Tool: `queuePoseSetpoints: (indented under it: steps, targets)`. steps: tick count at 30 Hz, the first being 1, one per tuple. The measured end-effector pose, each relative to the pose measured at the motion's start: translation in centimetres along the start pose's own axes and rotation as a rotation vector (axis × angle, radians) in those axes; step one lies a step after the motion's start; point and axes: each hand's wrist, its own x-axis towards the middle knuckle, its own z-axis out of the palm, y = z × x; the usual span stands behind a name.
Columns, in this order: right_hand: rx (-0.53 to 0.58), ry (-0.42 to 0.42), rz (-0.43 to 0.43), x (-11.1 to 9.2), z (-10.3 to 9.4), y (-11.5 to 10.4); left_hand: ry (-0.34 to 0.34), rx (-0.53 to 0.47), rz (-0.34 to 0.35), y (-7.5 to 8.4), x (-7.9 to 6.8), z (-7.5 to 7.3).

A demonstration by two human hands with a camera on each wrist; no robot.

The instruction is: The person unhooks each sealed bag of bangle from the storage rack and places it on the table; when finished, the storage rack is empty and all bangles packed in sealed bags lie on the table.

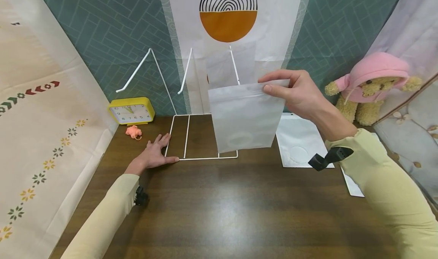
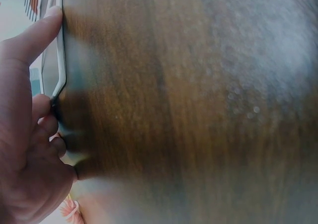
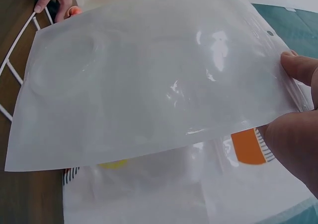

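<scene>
Pinched white pouch [image 1: 244,118] near top right corner in right hand [image 1: 301,93], just right of head frame's centre; spread left hand [image 1: 154,153] at near left corner of wire rack [image 1: 202,159], left of centre; saw flat pouch [image 1: 297,137] on bench [image 1: 222,213], right of centre.

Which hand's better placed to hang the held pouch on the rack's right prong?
Right, probably: the right hand pinches the pouch by its top edge, near the right prong in the head view. The left hand is at the front-left corner of the rack, holding no pouch.
</scene>
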Motion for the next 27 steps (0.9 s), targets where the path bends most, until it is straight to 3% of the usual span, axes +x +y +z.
queuePoseSetpoints:
  steps: [5, 9, 15, 19, 24, 27]
  targets:
    - [0.054, -0.013, -0.012, -1.6, -1.3, 0.1, -0.003, 0.005, 0.000, -0.2, 0.2, 0.0]
    - [0.066, -0.017, 0.013, -3.2, -2.6, 0.3, 0.004, 0.002, 0.001, -0.2, 0.3, 0.0]
    - [0.048, -0.031, -0.013, -5.7, -4.0, 0.9, -0.004, 0.007, -0.008, -0.4, 0.0, 0.3]
    - [0.121, -0.019, -0.002, -7.7, -4.7, 1.3, 0.007, 0.011, -0.002, -0.4, 0.0, 0.3]
    - [0.156, 0.006, -0.066, -10.3, -5.8, 2.0, 0.022, 0.013, 0.008, -0.3, 0.2, 0.3]
    - [0.168, -0.022, -0.117, -11.9, -6.5, 2.7, 0.031, 0.017, 0.012, -0.4, 0.2, 0.4]
